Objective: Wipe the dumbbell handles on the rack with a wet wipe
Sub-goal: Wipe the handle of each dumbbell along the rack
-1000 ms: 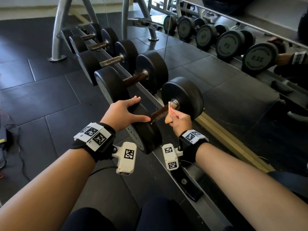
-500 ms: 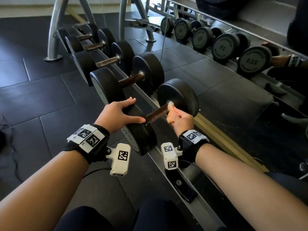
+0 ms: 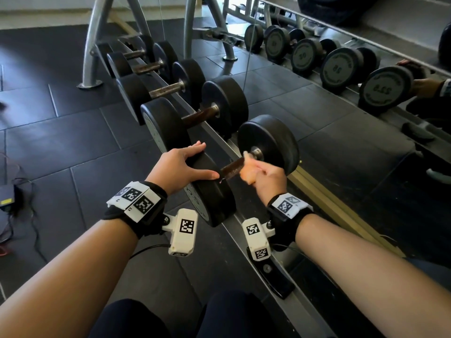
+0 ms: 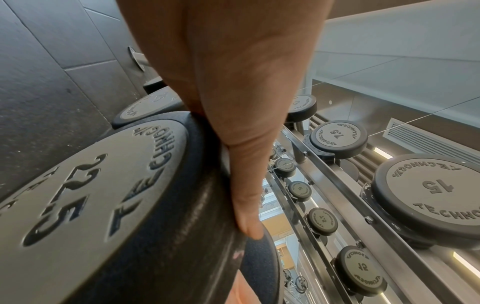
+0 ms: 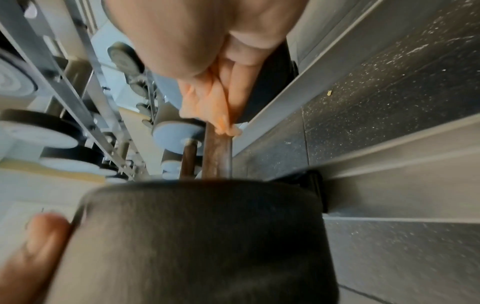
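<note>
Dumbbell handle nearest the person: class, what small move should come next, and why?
Probably slide the right hand, wrapped with the wipe at the handle's far end, back toward the left hand bracing the near weight; that bare stretch looks unwiped.

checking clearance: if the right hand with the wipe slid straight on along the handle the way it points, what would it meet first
Most likely the far weight head: the right hand wraps the wet wipe round the handle close beside it; the exact gap is unclear.
</note>
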`<state>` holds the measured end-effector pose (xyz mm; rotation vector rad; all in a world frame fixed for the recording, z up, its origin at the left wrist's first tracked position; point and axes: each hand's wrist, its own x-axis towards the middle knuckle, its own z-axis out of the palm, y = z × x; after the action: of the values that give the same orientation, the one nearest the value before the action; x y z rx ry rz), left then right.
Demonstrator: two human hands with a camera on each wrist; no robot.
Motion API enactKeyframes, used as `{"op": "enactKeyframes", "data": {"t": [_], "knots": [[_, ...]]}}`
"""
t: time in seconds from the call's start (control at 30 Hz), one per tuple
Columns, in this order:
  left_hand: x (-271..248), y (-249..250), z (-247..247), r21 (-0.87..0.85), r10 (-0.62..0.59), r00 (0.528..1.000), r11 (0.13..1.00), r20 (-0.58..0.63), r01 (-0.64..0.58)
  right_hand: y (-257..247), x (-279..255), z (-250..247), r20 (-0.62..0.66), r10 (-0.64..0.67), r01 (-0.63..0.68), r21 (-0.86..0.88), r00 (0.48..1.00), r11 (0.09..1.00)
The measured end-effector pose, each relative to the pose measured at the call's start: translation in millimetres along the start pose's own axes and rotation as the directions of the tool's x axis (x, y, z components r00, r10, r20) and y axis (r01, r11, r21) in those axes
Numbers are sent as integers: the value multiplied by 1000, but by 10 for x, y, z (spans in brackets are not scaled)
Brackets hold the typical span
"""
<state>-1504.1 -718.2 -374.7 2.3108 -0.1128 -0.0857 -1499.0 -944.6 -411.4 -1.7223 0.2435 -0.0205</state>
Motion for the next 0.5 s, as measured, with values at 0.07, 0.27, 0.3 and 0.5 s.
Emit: {"op": "enactKeyframes", "data": {"t": [0.07,0.27,0.3,0.5], "knots": [[3,-10,-2,-8,1,1000,1000,-3,-1,-21,54,-19,-85,23,-26,-30,996,999],[4,-11,-2,-13,2,1000,1000,-11,-2,66,-64,204,79,-22,34,-154,997,988],[4,-13,1,-12,2,1000,1000,-11,-2,90,-92,220,119,-43,60,-139,992,988],[5,5,-2,9,-3,1000,1000,-2,3,63,-125,186,300,-85,156,-221,950,963]]}}
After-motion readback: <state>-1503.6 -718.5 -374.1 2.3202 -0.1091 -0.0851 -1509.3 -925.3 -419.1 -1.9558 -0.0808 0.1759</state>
